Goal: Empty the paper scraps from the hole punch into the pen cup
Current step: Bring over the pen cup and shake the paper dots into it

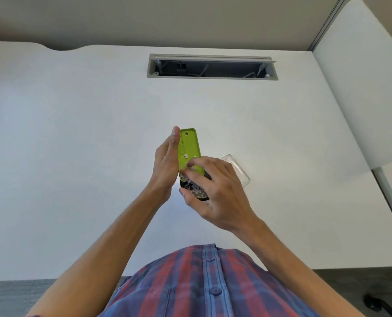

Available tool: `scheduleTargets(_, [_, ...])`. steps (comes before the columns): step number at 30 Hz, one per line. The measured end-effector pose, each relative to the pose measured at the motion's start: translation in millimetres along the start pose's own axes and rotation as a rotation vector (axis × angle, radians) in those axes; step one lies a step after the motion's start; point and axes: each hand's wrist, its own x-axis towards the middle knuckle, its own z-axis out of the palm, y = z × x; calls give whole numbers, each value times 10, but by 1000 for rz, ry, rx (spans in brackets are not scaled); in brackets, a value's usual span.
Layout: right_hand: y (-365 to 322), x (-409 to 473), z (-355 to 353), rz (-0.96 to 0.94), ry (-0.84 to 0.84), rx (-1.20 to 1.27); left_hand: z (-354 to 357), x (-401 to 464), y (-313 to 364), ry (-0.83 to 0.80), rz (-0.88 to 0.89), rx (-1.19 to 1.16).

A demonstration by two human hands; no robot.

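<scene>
Pen cup holding scraps, punch above

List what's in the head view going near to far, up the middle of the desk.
Plaid shirt → near desk edge → right hand over the black pen cup holding white paper scraps → green hole punch held by left hand → open cable tray.

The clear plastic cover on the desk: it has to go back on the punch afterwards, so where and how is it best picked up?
A judgement: pinch the clear plastic cover across its two long edges, coming from above with the right hand. It lies flat and shallow on the white desk, its near-left part hidden behind that hand, so only its far and right edges are free.
</scene>
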Motion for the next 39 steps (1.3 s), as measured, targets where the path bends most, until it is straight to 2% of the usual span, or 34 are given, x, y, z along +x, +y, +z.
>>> scheduleTargets(5, [66, -84, -29, 61, 72, -4, -16, 9, -25, -21, 32, 26])
scheduleTargets(11, [89, 6, -12, 113, -19, -49, 28, 10, -74, -57, 68, 61])
scheduleTargets(16, [102, -168, 10, 82, 109, -53, 60, -6, -79, -55, 116, 101])
scheduleTargets(20, [68, -203, 38, 72, 35, -30, 70, -4, -71, -55, 174, 94])
scheduleTargets(25, [33, -300, 35, 42, 97, 0, 95, -10, -28, -67, 220, 114])
scheduleTargets(28, [5, -312, 42, 26, 63, 18, 109, -9, -37, -67, 209, 121])
scheduleTargets(35, [88, -388, 58, 145, 67, 28, 82, -13, -78, -75, 223, 149])
scheduleTargets(39, [32, -342, 40, 119, 27, 47, 110, -43, -72, -81, 233, 164])
